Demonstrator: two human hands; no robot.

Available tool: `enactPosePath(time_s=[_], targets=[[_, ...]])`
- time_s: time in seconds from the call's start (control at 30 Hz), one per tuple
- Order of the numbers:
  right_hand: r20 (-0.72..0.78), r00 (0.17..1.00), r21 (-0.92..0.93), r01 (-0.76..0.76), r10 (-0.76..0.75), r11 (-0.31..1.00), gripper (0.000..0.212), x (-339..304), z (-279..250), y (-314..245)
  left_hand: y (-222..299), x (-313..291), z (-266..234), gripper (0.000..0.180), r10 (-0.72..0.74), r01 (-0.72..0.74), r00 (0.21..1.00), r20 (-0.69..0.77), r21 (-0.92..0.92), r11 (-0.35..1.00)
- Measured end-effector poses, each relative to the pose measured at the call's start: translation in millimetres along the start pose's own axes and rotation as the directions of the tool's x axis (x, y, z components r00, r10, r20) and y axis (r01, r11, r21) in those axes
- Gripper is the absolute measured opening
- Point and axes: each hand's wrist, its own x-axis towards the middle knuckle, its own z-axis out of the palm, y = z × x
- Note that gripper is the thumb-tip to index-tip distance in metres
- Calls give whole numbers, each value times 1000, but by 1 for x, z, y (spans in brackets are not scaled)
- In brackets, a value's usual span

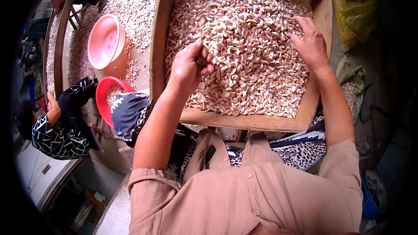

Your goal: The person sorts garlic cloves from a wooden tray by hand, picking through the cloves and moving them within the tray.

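A wooden tray [244,123] full of loose, unpeeled garlic cloves [244,48], white to purple, lies in front of me. My left hand [191,63] is over the left part of the cloves, closed, thumb and forefinger pinched together and the other fingers curled. Whatever lies in that pinch is too small to make out. At the tray's right side my right hand [311,43] reaches down to the cloves, thumb and forefinger apart. Its other fingers are partly hidden behind the hand.
Left of the tray are a pink basin [102,43] and a red basin [102,104] with cloves in it. A person in a black-and-white patterned top [61,135] sits at far left beside another long tray. Cloves cover the floor behind. A yellow sack [352,17] stands at right.
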Motion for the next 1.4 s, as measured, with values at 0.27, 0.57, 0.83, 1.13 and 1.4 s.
enactPosePath(time_s=[0.27,0.57,0.83,1.13,1.4], targets=[[191,972,-115,-115,135,987,45,-18,32,-36,10,-5,10,35,34,-34,999,-37,3,999],[431,743,336,394,-512,855,73,-79,26,-100,1,-1,-7,34,60,-58,996,61,-38,998],[538,839,243,-62,-81,968,26,-52,-31,-16,-3,-4,8,33,20,-21,1000,14,76,997],[257,961,-397,198,-98,896,24,-56,9,3,-7,-4,7,32,-11,6,998,55,93,996],[536,840,-111,171,-86,979,29,-88,23,-56,-16,-4,10,31,-15,11,999,29,148,989]])
